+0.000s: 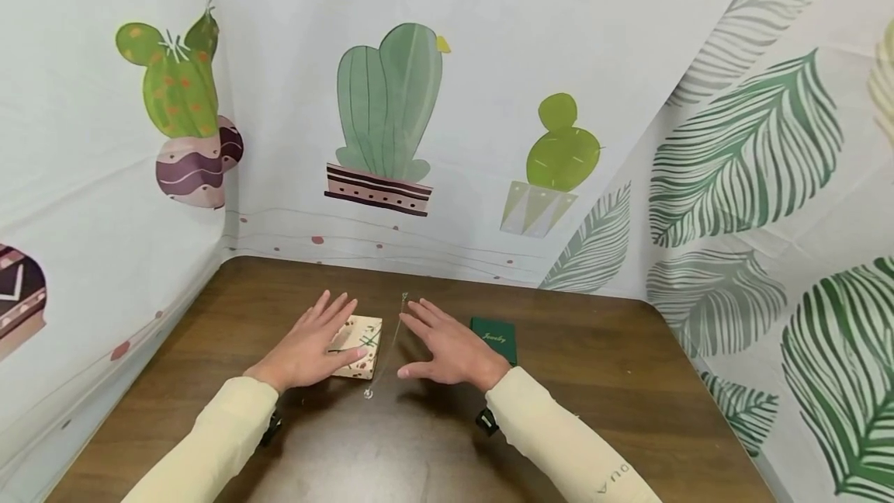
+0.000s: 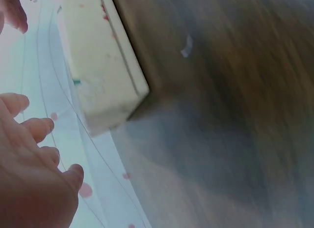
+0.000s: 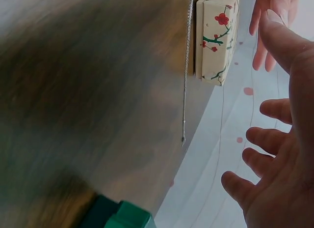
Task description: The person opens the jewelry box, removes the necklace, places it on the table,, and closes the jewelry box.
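Both hands empty, fingers spread: left hand (image 1: 310,348) is over the cream box (image 1: 370,336), right hand (image 1: 450,344) off to its right. Chain's (image 3: 186,71) on the table (image 1: 601,425) just right of that box, green box (image 1: 494,338) way further right.

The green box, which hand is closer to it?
Right. The right hand is just left of the green box; the left hand is farther left, by the flowered box.

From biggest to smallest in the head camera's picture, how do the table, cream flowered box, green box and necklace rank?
1. Table
2. Cream flowered box and green box: too alike to rank, both partly covered
3. Necklace, long but thin
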### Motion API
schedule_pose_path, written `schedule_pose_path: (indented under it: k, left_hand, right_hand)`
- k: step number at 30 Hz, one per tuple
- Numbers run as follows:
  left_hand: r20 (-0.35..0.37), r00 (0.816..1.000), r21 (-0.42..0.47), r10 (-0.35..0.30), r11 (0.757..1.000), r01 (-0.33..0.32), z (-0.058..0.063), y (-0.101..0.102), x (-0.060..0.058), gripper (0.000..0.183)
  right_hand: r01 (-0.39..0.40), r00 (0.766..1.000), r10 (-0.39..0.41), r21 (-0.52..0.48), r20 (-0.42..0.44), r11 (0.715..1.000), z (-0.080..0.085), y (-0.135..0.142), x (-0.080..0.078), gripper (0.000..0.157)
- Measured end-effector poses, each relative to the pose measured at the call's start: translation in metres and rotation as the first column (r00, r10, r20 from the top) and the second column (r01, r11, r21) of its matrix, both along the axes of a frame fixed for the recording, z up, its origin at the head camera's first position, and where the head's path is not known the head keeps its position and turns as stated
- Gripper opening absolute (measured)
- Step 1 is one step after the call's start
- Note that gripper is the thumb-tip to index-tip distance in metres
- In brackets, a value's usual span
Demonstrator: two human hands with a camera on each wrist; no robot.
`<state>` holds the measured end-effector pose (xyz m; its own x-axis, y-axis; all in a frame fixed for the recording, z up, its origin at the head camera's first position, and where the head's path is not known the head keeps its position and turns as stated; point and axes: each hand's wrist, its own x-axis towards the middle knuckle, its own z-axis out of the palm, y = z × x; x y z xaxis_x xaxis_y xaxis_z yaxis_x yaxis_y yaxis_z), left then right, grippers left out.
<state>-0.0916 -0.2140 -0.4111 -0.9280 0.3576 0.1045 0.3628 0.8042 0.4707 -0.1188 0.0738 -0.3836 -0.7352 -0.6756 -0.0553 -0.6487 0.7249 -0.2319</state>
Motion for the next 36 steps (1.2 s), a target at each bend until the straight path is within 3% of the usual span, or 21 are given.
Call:
schedule_pose_path:
  k: [10, 22, 36]
  left_hand:
    - [-0.028, 0.997, -0.001, -0.066, 0.998, 0.066, 0.008, 0.027, -0.004, 0.094]
    - [0.024, 0.993, -0.074, -0.120, 0.990, 0.121, 0.013, 0.059, -0.008, 0.092]
    - [0.056, 0.988, -0.113, -0.143, 0.982, 0.149, 0.014, 0.081, -0.012, 0.093]
  right_hand:
    - [0.026, 1.000, -0.026, -0.008, 0.007, 1.000, 0.004, 0.018, 0.002, 0.093]
    - [0.051, 0.999, -0.051, -0.022, 0.007, 0.998, 0.005, 0.037, 0.004, 0.092]
    - [0.077, 0.997, -0.078, -0.034, -0.030, 0.996, 0.003, 0.059, 0.002, 0.091]
